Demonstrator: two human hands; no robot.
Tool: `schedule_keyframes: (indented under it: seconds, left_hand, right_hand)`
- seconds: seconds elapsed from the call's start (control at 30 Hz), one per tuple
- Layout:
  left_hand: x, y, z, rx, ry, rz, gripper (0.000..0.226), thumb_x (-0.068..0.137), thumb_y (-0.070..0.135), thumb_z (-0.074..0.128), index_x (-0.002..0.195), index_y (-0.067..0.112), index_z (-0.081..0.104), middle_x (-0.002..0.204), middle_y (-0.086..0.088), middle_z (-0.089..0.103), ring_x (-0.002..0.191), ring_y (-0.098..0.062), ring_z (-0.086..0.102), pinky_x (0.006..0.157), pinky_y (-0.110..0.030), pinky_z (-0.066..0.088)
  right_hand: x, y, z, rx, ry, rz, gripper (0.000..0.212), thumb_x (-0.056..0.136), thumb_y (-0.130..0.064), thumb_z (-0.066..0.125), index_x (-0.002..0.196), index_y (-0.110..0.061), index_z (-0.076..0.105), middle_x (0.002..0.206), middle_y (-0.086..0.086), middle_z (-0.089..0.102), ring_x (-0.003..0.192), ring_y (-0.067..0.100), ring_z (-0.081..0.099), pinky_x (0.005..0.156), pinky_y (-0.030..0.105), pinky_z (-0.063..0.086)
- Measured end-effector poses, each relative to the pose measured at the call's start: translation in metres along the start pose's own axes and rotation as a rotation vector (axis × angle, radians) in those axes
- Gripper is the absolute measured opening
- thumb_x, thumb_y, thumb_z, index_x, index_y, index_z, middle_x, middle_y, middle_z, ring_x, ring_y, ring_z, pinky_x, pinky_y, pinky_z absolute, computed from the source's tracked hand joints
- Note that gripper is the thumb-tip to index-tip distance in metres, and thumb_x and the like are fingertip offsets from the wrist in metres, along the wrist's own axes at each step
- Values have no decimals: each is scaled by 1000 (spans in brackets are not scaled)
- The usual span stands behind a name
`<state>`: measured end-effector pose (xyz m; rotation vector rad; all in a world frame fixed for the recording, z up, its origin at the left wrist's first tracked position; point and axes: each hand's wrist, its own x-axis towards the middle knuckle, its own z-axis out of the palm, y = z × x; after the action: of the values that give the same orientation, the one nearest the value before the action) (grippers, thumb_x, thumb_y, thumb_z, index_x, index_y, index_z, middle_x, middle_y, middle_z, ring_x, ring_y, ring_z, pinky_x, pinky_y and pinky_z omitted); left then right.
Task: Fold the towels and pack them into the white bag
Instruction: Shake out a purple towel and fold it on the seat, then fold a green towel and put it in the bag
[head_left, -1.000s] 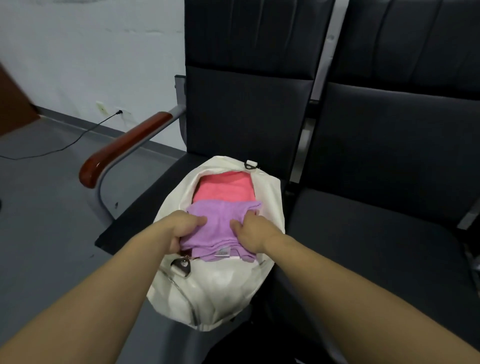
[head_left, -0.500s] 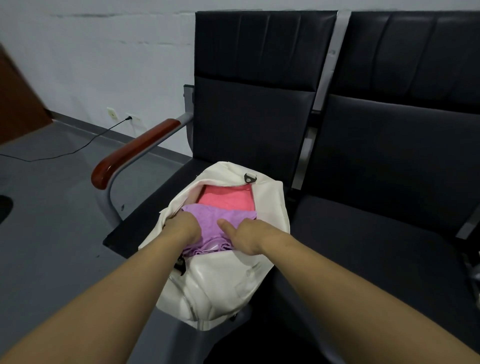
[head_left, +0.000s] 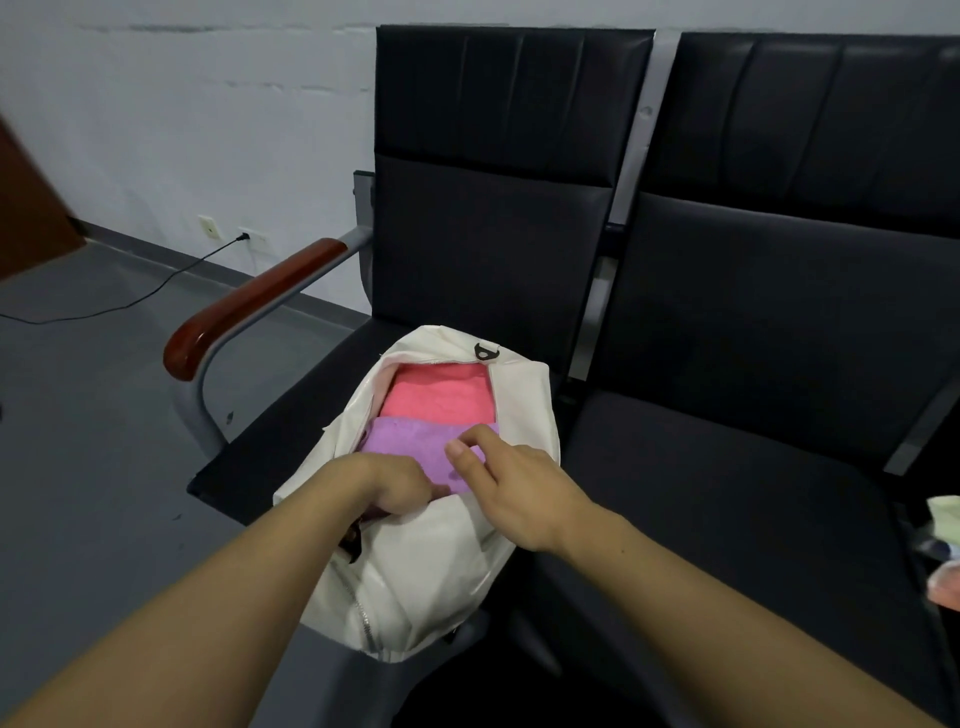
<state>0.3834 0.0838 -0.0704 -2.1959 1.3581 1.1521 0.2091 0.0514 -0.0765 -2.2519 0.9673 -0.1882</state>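
The white bag (head_left: 415, 582) lies open on the left black seat (head_left: 249, 462). A folded pink towel (head_left: 439, 392) fills the far end of its opening, and a purple towel (head_left: 410, 444) lies in front of it, partly under the bag's near edge. My left hand (head_left: 395, 486) reaches into the opening at the purple towel's near side; its fingertips are hidden inside the bag. My right hand (head_left: 511, 488) hovers over the bag's right side, fingers loosely bent, its thumb and forefinger tips just touching the purple towel.
A wooden armrest (head_left: 254, 306) on a grey metal frame stands left of the bag. The right black seat (head_left: 727, 493) adjoins it, with light-coloured cloths (head_left: 945, 561) at the frame's right edge. A black cable (head_left: 130, 296) runs across the grey floor to a wall socket.
The purple towel has sunk deeper into the bag. My right hand has let go of it and lifted. My left hand has gone further inside the opening.
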Motion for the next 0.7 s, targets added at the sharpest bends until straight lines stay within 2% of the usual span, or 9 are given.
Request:
schedule_keyframes:
  seconds: [0.07,0.13,0.23,0.33,0.4,0.47,0.5,0.6,0.7]
  left_hand:
    - [3,-5,-1,-74,-83,-47,63,100,67,34,140,22,56,133,-11,61,118,-29,63,105,-42,50]
    - [4,-8,-3,-164,-115,-50,59,98,70,33,135,31,56,133,-10,63,116,-27,64,103,-39,50]
    - [-4,-9,-9,-245,-17,-61,78,96,78,23,141,23,55,134,-5,60,121,-26,60,103,-41,50]
    - [-12,-11,-12,-325,46,-62,86,95,79,18,126,15,66,107,1,68,106,-25,66,86,-38,53]
    - [-13,-15,-10,-400,113,-58,84,94,80,22,125,17,68,103,2,72,99,-26,69,92,-41,53]
    - [-16,-14,-8,-505,176,-45,80,95,78,27,126,15,66,108,-5,73,97,-27,71,98,-44,52]
    - [-19,-9,-7,-525,204,-21,77,97,75,29,122,12,67,110,-7,73,98,-27,70,95,-41,51]
    - [-37,22,-2,-309,393,99,59,104,63,28,100,14,61,108,-7,65,101,-28,63,85,-33,41]
    - [-42,73,14,-277,557,267,55,99,65,39,117,19,61,115,-1,65,102,-23,61,95,-36,46]
  right_hand:
    - [-2,-2,0,-36,36,-50,47,102,-62,19,117,-30,49,84,-4,70,82,21,58,75,35,39]
    - [-4,-5,-4,-35,45,-79,49,104,-58,19,111,-24,54,85,-1,69,85,23,60,76,33,36]
    - [-4,0,-7,-26,7,-57,57,106,-55,18,108,-19,63,98,0,70,95,22,60,90,32,35]
    - [-1,12,-2,-33,7,-31,72,101,-64,13,106,-19,69,104,0,70,102,21,59,101,39,39]
    - [-3,22,-1,-64,36,-29,81,97,-69,8,101,-17,69,100,-1,68,102,19,57,100,43,41]
    - [-10,31,-5,-20,33,-16,73,99,-67,13,102,-17,67,101,-3,64,103,15,55,101,41,41]
    - [-16,36,-8,6,28,-7,64,102,-63,18,105,-19,65,105,-5,63,105,14,55,102,40,41]
    - [-38,58,-29,26,72,54,48,105,-55,28,118,-25,62,118,-7,61,113,13,54,104,39,42]
    - [-72,90,-60,-16,117,155,43,106,-50,35,132,-26,59,135,-4,57,125,16,53,109,37,40]
